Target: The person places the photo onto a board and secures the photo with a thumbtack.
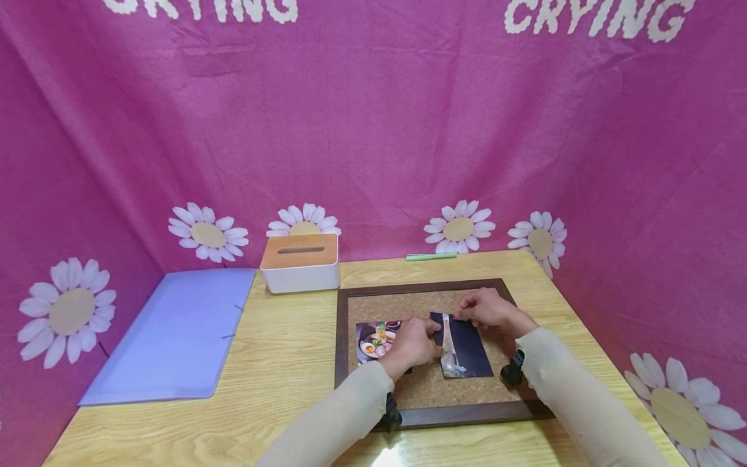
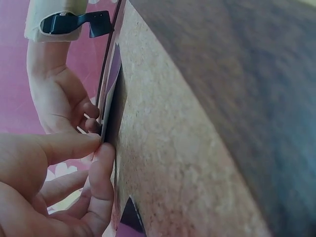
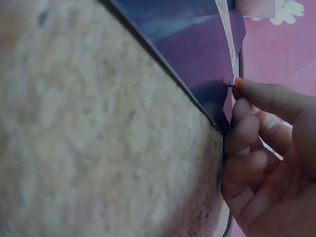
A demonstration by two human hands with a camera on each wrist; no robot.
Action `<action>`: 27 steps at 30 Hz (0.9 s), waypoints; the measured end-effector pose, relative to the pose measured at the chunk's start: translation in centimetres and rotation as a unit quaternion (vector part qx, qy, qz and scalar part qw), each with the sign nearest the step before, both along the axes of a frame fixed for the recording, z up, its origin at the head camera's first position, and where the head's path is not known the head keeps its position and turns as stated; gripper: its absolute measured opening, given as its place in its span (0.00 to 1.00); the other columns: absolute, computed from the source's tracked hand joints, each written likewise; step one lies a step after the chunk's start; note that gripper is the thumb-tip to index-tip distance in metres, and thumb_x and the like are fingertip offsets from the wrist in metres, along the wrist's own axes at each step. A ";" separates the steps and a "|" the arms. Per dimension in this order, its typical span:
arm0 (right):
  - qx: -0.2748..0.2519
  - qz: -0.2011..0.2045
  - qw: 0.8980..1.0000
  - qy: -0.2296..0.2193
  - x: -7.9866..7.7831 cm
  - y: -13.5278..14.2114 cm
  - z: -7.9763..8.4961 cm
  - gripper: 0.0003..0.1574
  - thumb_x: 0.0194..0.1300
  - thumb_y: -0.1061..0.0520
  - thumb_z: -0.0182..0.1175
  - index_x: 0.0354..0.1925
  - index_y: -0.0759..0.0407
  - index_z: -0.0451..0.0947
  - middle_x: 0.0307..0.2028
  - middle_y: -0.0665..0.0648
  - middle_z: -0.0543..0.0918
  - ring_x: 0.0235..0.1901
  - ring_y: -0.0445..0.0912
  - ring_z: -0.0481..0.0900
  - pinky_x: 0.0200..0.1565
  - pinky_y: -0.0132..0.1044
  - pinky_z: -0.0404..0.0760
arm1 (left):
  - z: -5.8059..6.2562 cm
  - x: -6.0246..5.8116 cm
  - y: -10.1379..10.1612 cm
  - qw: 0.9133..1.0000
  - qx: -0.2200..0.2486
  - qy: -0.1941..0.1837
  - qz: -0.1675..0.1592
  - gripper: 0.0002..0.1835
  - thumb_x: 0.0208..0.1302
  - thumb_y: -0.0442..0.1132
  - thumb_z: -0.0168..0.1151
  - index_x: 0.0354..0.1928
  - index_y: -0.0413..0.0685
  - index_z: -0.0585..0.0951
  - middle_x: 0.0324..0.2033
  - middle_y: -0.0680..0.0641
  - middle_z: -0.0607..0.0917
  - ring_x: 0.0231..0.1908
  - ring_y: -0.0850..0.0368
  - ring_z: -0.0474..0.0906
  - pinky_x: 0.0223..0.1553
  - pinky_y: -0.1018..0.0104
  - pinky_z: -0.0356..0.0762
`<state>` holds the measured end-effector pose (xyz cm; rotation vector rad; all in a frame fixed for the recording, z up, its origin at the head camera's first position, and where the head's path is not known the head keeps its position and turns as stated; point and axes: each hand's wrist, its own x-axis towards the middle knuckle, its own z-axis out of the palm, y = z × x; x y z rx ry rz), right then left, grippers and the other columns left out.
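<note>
A dark photo [image 1: 469, 347] of a lit tower lies over the right part of a framed corkboard [image 1: 423, 394]. My left hand [image 1: 413, 344] pinches the photo's left edge between thumb and finger; in the left wrist view that edge stands slightly off the cork. At the photo's top edge, my right hand [image 1: 489, 307] holds a red push pin [image 3: 238, 82] between its fingertips, the pin's point against the photo. Left of it, a photo of a noodle bowl [image 1: 369, 345] lies on the cork, partly hidden by my left hand.
A white tissue box [image 1: 300, 277] with a wooden lid stands behind the board's left corner. A green pen [image 1: 430, 257] lies at the table's back edge. The purple folder [image 1: 175, 331] rests at the left. Pink curtains [image 1: 373, 130] surround the wooden table [image 1: 280, 363].
</note>
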<state>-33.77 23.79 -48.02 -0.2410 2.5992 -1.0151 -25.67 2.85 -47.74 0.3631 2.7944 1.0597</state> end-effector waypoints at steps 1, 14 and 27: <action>0.007 -0.003 1.000 0.002 -0.1 0.0 -0.1 0.07 0.68 0.57 0.63 0.38 0.56 0.86 0.27 0.49 0.80 0.24 0.43 0.72 0.25 0.33 0.70 | -0.1 0.0 0.0 1.000 -0.002 0.002 -0.002 0.24 0.51 0.39 0.78 0.53 0.48 0.86 0.45 0.48 0.90 0.49 0.52 0.82 0.53 0.61 0.77; 0.028 -0.006 0.999 0.021 0.0 -0.6 -0.1 0.08 0.66 0.53 0.65 0.37 0.57 0.86 0.29 0.49 0.83 0.26 0.42 0.73 0.29 0.33 0.71 | -0.1 -0.1 0.0 1.000 -0.005 0.001 -0.002 0.24 0.52 0.39 0.77 0.54 0.48 0.86 0.47 0.47 0.89 0.50 0.50 0.82 0.55 0.59 0.77; 0.037 -0.032 0.999 0.019 -0.1 -1.0 -0.1 0.07 0.64 0.54 0.67 0.34 0.57 0.85 0.25 0.49 0.81 0.23 0.42 0.74 0.28 0.32 0.72 | 0.1 -0.2 0.1 1.000 -0.023 0.006 0.009 0.24 0.49 0.40 0.79 0.52 0.48 0.87 0.41 0.48 0.88 0.47 0.51 0.80 0.52 0.61 0.76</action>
